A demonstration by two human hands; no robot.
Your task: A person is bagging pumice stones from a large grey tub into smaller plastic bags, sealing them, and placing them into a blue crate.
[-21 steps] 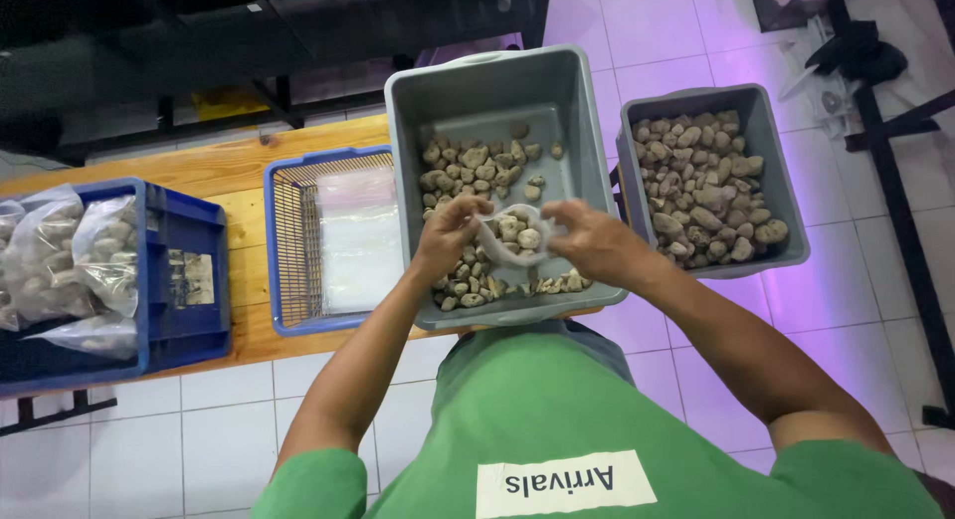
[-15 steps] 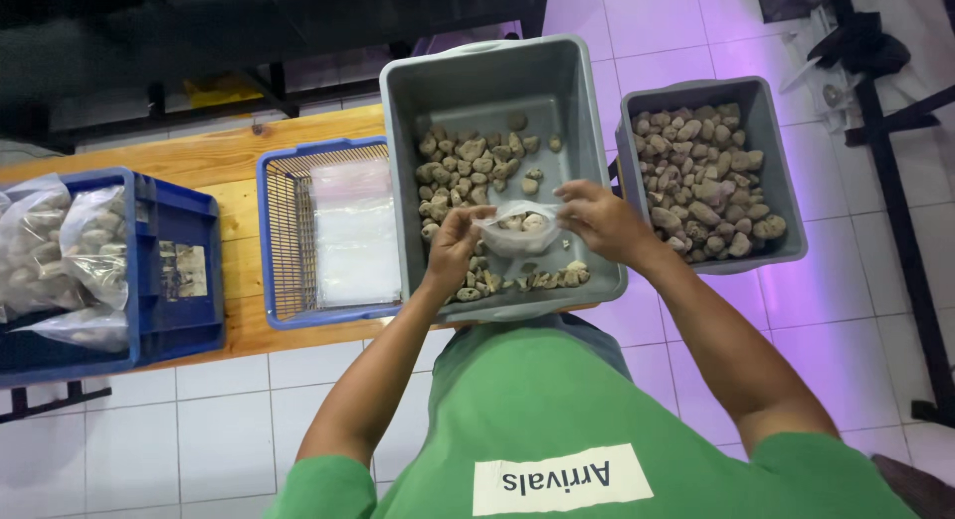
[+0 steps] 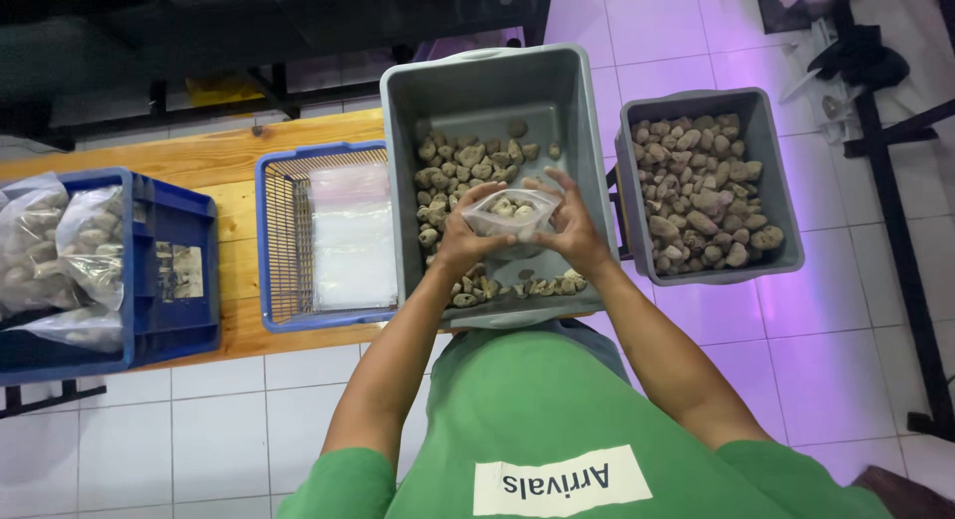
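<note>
From the far-left blue crate (image 3: 169,310) of filled bags, past the blue basket (image 3: 284,240) of flat bags, the left hand (image 3: 460,242) and right hand (image 3: 575,230) grasp a small stone-filled clear bag (image 3: 509,212) over the grey tub (image 3: 477,91), a second grey tub (image 3: 771,181) at right.

Long wooden desk (image 3: 224,171) over a white tiled floor (image 3: 199,419), 2 blue crates on it, one (image 3: 164,325) with filled clear bags, one (image 3: 274,240) with flat empty bags, grey tub (image 3: 477,91) of stones at its right end
</note>
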